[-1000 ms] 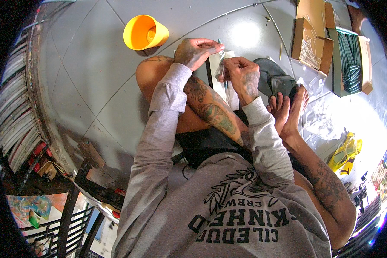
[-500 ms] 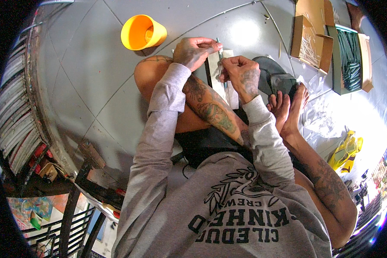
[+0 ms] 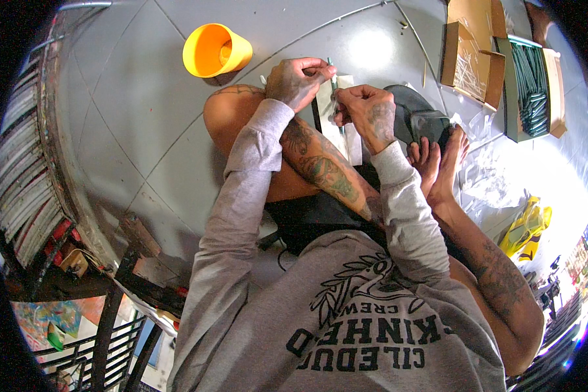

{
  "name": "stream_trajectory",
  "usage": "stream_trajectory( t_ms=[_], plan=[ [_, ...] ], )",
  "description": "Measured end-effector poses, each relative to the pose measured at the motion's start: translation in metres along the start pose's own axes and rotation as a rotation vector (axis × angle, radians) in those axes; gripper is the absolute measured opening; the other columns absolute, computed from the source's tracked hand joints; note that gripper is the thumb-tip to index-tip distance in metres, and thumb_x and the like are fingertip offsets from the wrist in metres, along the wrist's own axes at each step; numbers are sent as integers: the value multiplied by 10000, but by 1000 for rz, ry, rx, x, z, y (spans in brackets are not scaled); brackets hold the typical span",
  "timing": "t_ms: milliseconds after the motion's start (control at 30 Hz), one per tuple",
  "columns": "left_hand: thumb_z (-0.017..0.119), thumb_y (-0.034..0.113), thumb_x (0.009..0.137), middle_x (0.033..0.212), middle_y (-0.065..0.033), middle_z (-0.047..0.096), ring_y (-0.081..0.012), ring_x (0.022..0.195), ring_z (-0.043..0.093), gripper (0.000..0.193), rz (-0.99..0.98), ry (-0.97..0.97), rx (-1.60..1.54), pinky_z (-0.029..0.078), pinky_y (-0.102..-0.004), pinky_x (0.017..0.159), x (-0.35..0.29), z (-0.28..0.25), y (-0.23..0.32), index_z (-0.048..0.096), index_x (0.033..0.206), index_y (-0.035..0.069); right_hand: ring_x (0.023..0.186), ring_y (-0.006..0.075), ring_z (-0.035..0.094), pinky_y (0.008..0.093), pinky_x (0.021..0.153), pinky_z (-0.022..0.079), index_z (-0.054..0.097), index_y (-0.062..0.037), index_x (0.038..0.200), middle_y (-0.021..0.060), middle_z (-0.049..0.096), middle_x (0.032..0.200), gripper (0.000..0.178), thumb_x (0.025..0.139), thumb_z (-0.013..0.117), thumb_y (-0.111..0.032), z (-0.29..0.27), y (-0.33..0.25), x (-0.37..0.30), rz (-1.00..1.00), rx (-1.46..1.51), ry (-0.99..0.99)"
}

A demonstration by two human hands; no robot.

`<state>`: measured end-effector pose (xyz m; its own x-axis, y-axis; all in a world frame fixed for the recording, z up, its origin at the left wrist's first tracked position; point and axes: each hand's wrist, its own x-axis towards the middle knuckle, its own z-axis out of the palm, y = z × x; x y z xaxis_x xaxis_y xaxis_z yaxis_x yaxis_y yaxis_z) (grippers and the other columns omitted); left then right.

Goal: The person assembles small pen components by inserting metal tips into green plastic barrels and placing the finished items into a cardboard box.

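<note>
In front of my crossed legs, both hands hold one slim dark green pen [image 3: 334, 83], which stands nearly lengthwise in the view. My left hand [image 3: 299, 83] pinches its far end between thumb and fingertips. Closer to me, my right hand [image 3: 370, 116] grips the same pen lower down, its fingers curled so that part of the pen is hidden. Beneath the hands lie a pale, dark-edged flat piece and a white strip [image 3: 354, 147], partly covered by my right hand and leg.
A yellow cup [image 3: 217, 51] stands at the far left. At the far right are a cardboard box [image 3: 460, 59] of thin white sticks and a box of green pens [image 3: 534, 91]. Clear plastic [image 3: 493, 173], a yellow bag [image 3: 528, 228] and a dark sandal [image 3: 402, 114] lie nearby.
My left hand and the pen's far end have shifted very slightly. Both hands keep their hold on the pen, and the right hand stays almost still.
</note>
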<state>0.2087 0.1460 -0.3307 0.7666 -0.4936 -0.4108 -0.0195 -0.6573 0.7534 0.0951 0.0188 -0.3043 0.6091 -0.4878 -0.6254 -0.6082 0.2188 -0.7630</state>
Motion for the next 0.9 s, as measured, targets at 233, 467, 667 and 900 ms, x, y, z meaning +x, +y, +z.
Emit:
stream_trajectory(
  t_ms=[233, 467, 667, 900],
  plan=[
    [703, 577, 798, 907, -84, 761, -208, 812, 723, 555, 30, 26, -12, 553, -323, 784, 0, 3, 0, 761, 1021, 72, 509, 169, 689, 278, 506, 564, 707, 82, 779, 113, 689, 624, 210, 762, 751, -123, 0, 0, 2, 3, -26, 9],
    [700, 609, 785, 897, -91, 759, -220, 806, 725, 577, 29, 57, 58, 553, -331, 769, -2, 2, 1, 757, 1027, 88, 486, 177, 681, 290, 514, 574, 711, 79, 771, 129, 682, 594, 228, 742, 736, -146, 1, -12, -1, 27, -122, 15],
    [714, 595, 785, 915, -73, 762, -223, 829, 730, 572, 31, 74, 75, 553, -332, 774, -7, 2, 11, 748, 1056, 93, 470, 175, 668, 301, 469, 559, 702, 74, 720, 132, 681, 599, 202, 749, 726, -124, 2, -14, 6, 49, -116, 6],
    [726, 580, 774, 885, -67, 760, -233, 807, 730, 537, 86, 6, 110, 550, -345, 759, -4, 4, -3, 756, 1048, 119, 434, 146, 631, 283, 428, 528, 656, 45, 658, 102, 645, 547, 220, 777, 752, -114, 4, -20, 2, 59, -160, 30]
  ],
)
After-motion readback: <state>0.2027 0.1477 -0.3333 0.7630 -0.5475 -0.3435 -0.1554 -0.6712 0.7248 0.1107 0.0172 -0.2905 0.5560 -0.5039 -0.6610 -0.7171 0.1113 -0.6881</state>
